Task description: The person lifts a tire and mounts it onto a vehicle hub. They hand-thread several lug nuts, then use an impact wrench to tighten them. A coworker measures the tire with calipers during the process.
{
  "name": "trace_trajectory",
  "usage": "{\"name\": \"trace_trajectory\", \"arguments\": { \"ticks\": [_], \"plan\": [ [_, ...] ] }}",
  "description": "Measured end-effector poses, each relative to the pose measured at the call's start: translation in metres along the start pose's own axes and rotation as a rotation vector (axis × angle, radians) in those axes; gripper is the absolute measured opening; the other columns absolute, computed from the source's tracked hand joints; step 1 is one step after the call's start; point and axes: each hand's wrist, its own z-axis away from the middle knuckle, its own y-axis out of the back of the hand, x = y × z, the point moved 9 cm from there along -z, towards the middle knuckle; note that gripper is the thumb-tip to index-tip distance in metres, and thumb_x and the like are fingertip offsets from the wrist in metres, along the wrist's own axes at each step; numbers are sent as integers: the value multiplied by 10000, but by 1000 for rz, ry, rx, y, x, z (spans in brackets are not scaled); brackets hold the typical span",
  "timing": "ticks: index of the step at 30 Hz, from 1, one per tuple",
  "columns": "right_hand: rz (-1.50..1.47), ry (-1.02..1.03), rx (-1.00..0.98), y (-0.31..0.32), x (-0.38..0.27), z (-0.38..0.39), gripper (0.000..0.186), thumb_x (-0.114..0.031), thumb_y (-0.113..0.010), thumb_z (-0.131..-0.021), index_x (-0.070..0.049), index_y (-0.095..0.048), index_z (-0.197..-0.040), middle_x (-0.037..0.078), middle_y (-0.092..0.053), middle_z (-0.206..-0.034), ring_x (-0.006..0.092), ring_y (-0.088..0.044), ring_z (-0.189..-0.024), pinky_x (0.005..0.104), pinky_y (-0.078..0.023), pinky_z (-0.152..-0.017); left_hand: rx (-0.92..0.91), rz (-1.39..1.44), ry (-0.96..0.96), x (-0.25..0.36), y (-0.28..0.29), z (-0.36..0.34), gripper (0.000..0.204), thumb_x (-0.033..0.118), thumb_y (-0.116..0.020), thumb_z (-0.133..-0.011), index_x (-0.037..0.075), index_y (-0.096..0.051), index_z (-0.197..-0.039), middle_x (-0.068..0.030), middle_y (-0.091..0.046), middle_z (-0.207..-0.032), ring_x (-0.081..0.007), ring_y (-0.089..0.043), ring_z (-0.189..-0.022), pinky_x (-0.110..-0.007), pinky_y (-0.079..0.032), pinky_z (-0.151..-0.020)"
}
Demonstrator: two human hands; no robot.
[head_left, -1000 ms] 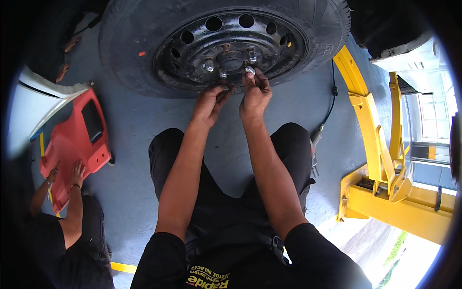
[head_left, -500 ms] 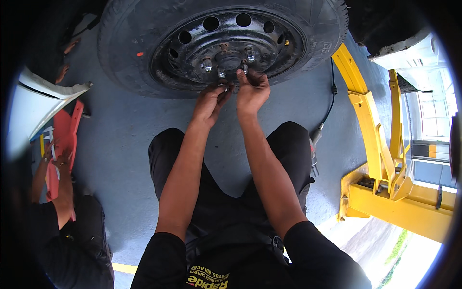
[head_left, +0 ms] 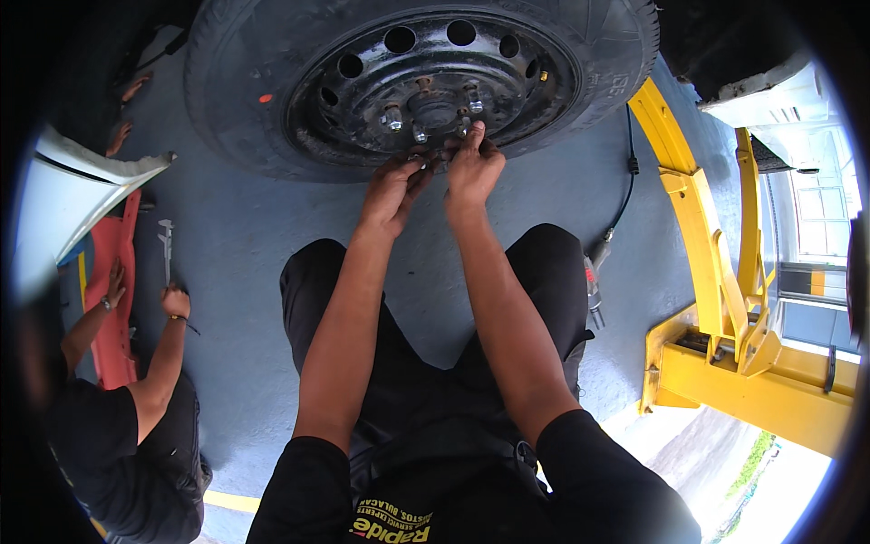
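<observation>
A black steel wheel (head_left: 362, 145) with its tyre (head_left: 237, 109) stands upright in front of me, with several chrome lug nuts (head_left: 392, 118) around its hub. My left hand (head_left: 390, 190) is closed just under the wheel's lower rim. A small shiny metal piece, apparently a lug nut (head_left: 422, 164), shows at its fingertips. Beside it, my right hand (head_left: 474, 172) has its thumb and fingers bent together just below the lower right lug nut (head_left: 463, 126). What those fingertips hold, if anything, is hidden.
A corded power tool (head_left: 594, 283) lies on the grey floor beside my right knee. Yellow lift arms (head_left: 693, 208) stand at the right. On the left, a co-worker holds a caliper (head_left: 167, 245) beside a red panel (head_left: 113, 299); a white body panel (head_left: 100, 181) juts in above.
My right hand has shifted slightly down and its thumb has moved right of the lower nut. My left hand has barely moved. The co-worker's hand has moved right, holding out the caliper.
</observation>
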Motion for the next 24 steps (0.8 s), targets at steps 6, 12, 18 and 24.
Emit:
{"name": "trace_trajectory", "arguments": {
  "ticks": [6, 12, 18, 24],
  "plan": [
    [-197, -325, -190, -10, 21, -6, 554, -470, -452, -1181, 7, -664, -997, 53, -620, -730, 162, -566, -595, 313, -424, -551, -3, -8, 10, -2, 2, -1, 231, 90, -653, -1060, 11, -661, -1276, -93, -714, -1274, -196, -701, -1196, -339, -558, -1087],
    [-272, -339, -287, -20, 31, -10, 579, -513, -423, -1178, -12, -661, -1013, 76, -629, -756, 175, -567, -618, 315, -433, -577, -1, -7, 11, -3, 4, -3, 238, 93, -689, -1047, 49, -689, -1282, -65, -707, -1280, -185, -680, -1219, -349, -553, -1119],
    [-29, -230, -178, -23, 14, 10, 607, -547, -412, -1175, -13, -631, -986, 63, -608, -746, 167, -562, -599, 333, -393, -509, 5, 1, -14, 3, 16, -1, 287, 83, -678, -1051, 24, -669, -1331, -78, -695, -1313, -192, -662, -1256, -345, -548, -1131],
    [-117, -184, -186, -22, 23, -2, 618, -537, -448, -1167, 22, -661, -1013, 91, -651, -755, 187, -610, -585, 333, -429, -527, -30, 10, -31, -2, 14, -4, 346, 81, -665, -1056, -8, -652, -1390, -106, -684, -1392, -218, -657, -1290, -345, -538, -1134]
  ]
}}
